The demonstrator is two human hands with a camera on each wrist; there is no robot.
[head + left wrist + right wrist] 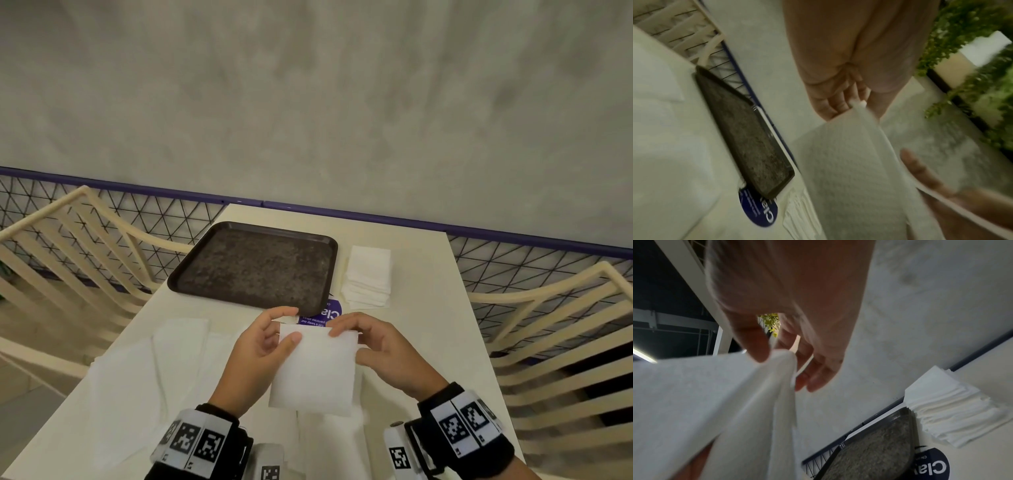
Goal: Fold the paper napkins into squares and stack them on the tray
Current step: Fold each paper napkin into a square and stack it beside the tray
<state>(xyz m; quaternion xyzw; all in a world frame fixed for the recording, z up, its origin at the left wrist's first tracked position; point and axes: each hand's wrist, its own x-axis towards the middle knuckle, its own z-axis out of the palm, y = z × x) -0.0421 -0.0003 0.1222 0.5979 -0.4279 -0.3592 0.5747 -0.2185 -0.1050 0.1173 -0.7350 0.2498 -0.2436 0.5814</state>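
Above the near middle of the pale cream table [421, 260], a white paper napkin folded to a near-square [313, 370] is held up off the surface between both hands. The left hand [260, 346] pinches its upper left corner, thumb on the near face and fingers curled behind; the right hand [380, 349] grips the upper right corner and edge the same way, and the right wrist view shows the layers bunched between thumb and fingers there. So both hands are closed on the one napkin, neither free. The dark speckled rectangular tray [205, 263] lies straight ahead of the hands, just beyond the napkin's top edge and a little to the left, with nothing on it that I can see; its long side runs across the table, left to right. The left hand looks slightly the nearer to it. A stack of white unfolded napkins [368, 277] sits just right of the tray, apart from it, and a round purple sticker [334, 313] shows on the table, partly under the tray's near corner. Other white sheets [144, 370] lie spread on the table under and left of the hands. My judgement: the fold looks nearly finished, and placing means a short forward carry, laid flat with edges square to the tray.
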